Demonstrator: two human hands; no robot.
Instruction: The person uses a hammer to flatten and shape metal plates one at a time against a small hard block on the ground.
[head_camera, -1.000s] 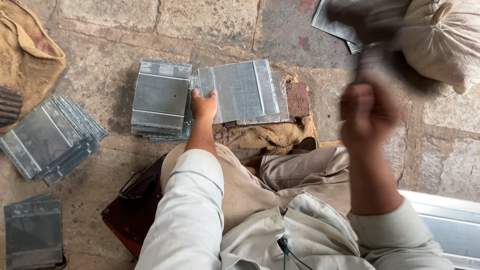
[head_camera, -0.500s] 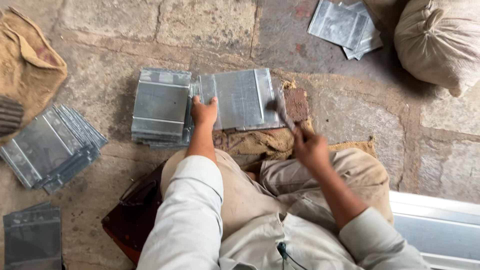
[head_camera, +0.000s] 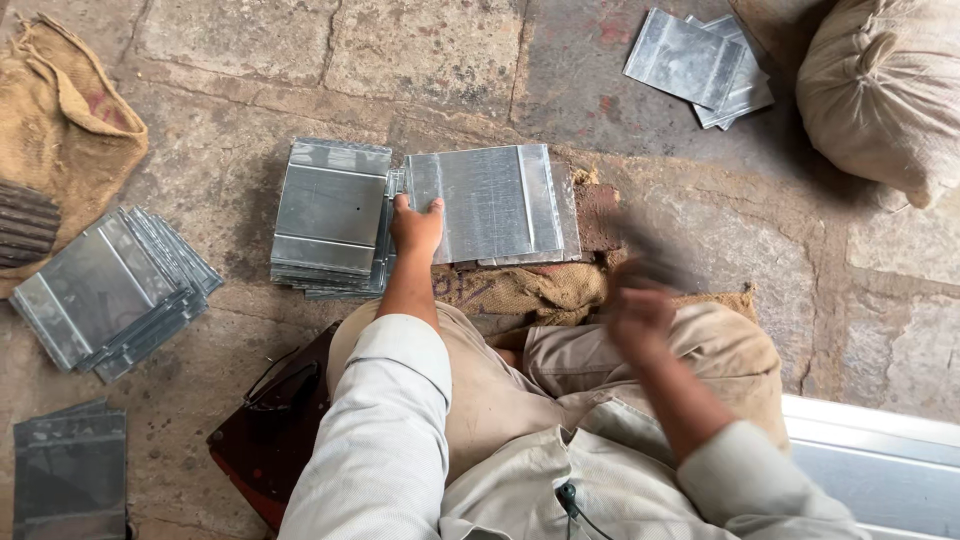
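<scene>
My left hand (head_camera: 415, 228) presses down the near left edge of a ribbed grey metal sheet (head_camera: 495, 200), which lies on a rusty block (head_camera: 598, 215) and folded burlap (head_camera: 540, 290) in front of my knees. My right hand (head_camera: 640, 315) is motion-blurred just to the right of the sheet and below it, above my right knee. It is closed around a hammer whose head (head_camera: 645, 265) shows only as a dark smear. A stack of similar sheets (head_camera: 330, 210) sits directly left of my left hand.
More sheet stacks lie fanned at the left (head_camera: 105, 290), at the bottom left (head_camera: 70, 470) and at the top right (head_camera: 690, 60). A filled sack (head_camera: 885, 90) stands top right, and burlap (head_camera: 60, 140) lies top left. Bottom right is a pale metal panel (head_camera: 880, 470). A dark red board (head_camera: 270, 430) lies by my left leg.
My right hand swung the hammer down from high on the right onto the sheet's right edge, then drew back toward my knee. My left hand stayed on the sheet.
</scene>
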